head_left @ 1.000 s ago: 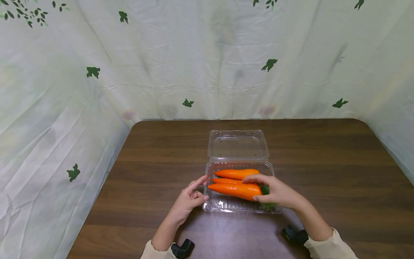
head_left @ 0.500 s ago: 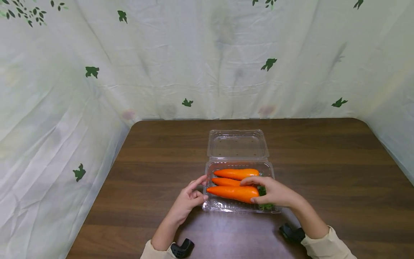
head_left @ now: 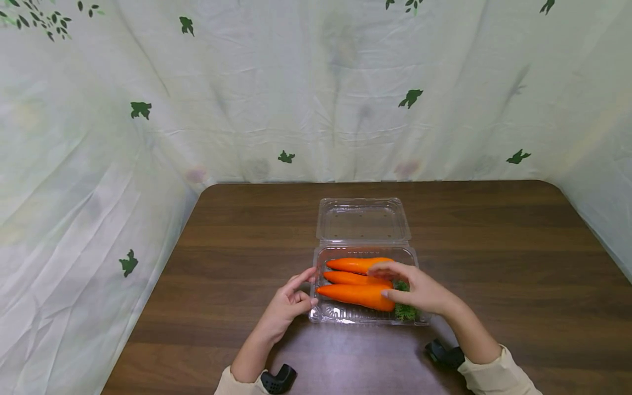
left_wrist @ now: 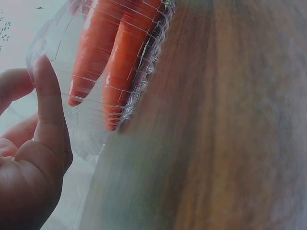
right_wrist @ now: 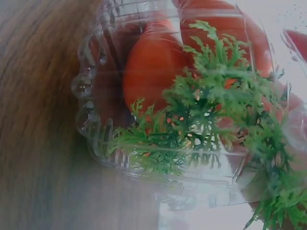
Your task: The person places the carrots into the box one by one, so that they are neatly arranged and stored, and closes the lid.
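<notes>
Three orange carrots lie side by side in a clear plastic clamshell box (head_left: 323,317): a rear carrot (head_left: 348,265), a middle carrot (head_left: 348,278) and a front carrot (head_left: 350,294). Green leafy tops (head_left: 406,311) show at their right ends, and fill much of the right wrist view (right_wrist: 216,96). My right hand (head_left: 419,288) hovers over those right ends, thumb and fingers spread apart, the thumb tip over the front carrot. My left hand (head_left: 286,304) touches the box's left side with forefinger and thumb; its other fingers are bent.
Hinged to the box's far side, the clear lid (head_left: 362,222) lies folded back on the brown wooden table (head_left: 247,230). A pale curtain (head_left: 316,93) with green bird shapes hangs behind the table and along its sides.
My right hand has moved the front carrot slightly toward me, then loosened its grip and lifted its thumb. A gap now shows between the carrots. My left hand has stayed put.
</notes>
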{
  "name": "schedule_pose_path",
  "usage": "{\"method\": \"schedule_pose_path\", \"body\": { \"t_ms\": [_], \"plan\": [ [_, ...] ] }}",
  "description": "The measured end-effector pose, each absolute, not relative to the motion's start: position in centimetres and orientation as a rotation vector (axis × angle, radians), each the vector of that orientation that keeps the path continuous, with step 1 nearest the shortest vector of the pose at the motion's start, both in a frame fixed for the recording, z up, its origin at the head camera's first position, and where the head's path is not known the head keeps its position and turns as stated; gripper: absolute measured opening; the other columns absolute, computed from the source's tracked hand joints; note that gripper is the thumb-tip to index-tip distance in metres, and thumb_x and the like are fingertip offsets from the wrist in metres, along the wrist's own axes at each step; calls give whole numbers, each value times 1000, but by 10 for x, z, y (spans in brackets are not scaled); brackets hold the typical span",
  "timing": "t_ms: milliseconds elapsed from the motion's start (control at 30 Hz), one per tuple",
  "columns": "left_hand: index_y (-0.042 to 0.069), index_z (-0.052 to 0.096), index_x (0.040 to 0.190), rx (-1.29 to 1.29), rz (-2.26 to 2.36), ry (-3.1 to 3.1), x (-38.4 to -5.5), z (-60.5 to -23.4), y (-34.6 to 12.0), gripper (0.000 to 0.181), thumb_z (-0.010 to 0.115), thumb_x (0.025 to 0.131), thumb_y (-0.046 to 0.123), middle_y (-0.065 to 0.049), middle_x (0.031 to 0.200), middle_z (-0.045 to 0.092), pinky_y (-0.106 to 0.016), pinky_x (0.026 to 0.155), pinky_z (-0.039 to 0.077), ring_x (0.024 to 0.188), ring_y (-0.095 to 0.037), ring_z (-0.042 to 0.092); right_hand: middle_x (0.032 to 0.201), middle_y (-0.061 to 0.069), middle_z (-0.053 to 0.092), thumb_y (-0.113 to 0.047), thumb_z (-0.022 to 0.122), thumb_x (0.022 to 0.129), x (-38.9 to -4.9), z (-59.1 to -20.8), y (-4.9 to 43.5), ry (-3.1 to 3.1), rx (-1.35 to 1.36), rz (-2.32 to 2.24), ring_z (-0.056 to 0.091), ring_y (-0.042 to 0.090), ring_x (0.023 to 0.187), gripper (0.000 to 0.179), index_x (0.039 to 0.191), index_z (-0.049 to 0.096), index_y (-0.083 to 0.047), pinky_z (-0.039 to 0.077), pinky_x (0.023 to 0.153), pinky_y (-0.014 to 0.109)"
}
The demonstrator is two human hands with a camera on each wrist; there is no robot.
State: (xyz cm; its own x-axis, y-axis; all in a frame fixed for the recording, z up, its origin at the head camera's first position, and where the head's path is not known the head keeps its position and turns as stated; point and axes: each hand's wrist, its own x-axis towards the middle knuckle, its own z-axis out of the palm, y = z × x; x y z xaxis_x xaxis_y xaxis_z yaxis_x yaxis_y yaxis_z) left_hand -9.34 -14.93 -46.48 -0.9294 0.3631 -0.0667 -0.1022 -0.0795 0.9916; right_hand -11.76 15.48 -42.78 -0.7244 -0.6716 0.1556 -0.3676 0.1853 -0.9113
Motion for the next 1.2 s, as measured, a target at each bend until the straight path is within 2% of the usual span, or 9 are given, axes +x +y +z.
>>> {"method": "schedule_pose_path", "body": {
  "t_ms": [133,367,633,733,900,1033,1200],
  "plan": [
    [3,38,135,280,2088,1877,-93,-465,-149,61,59,79,-9,-17,120,35,-15,59,42,63,-9,50,120,11,53,1,54,88,-117,-425,156,2168,-954,-1742,47,32,110,36,123,47,0,39,88,48],
    [4,38,136,273,2078,1884,-93,-464,-149,61,59,80,-8,-16,120,35,-15,59,42,64,-9,51,116,16,54,6,51,87,-107,-410,167,2203,-870,-1982,49,27,109,32,119,50,1,41,89,32],
    [4,38,135,272,2082,1878,-93,-465,-150,60,59,80,-8,-17,121,35,-15,60,42,65,-10,51,111,23,55,15,51,82,-93,-403,185,2323,-859,-2045,52,25,105,34,116,51,7,41,89,28],
    [4,38,135,273,2081,1878,-93,-465,-150,60,59,80,-8,-17,121,35,-15,60,42,65,-10,51,109,23,55,17,53,80,-86,-405,194,2380,-866,-2052,53,26,103,36,114,52,7,41,88,25],
    [4,39,135,265,2075,1885,-94,-465,-150,60,60,80,-8,-18,120,35,-15,59,42,65,-9,51,108,19,57,18,58,76,-76,-415,207,2442,-844,-2036,53,20,102,40,113,52,7,41,86,22],
    [3,39,135,266,2060,1902,-94,-465,-150,60,60,80,-8,-19,120,35,-15,59,41,64,-9,51,107,22,56,21,62,70,-71,-425,214,2461,-914,-1996,53,21,101,46,114,51,9,41,86,21],
    [4,39,135,265,2059,1907,-94,-466,-150,60,60,80,-7,-18,120,36,-15,59,42,64,-9,50,110,16,57,13,67,71,-64,-435,220,2526,-845,-1844,53,21,98,48,115,52,3,42,83,20]
  ]
}}
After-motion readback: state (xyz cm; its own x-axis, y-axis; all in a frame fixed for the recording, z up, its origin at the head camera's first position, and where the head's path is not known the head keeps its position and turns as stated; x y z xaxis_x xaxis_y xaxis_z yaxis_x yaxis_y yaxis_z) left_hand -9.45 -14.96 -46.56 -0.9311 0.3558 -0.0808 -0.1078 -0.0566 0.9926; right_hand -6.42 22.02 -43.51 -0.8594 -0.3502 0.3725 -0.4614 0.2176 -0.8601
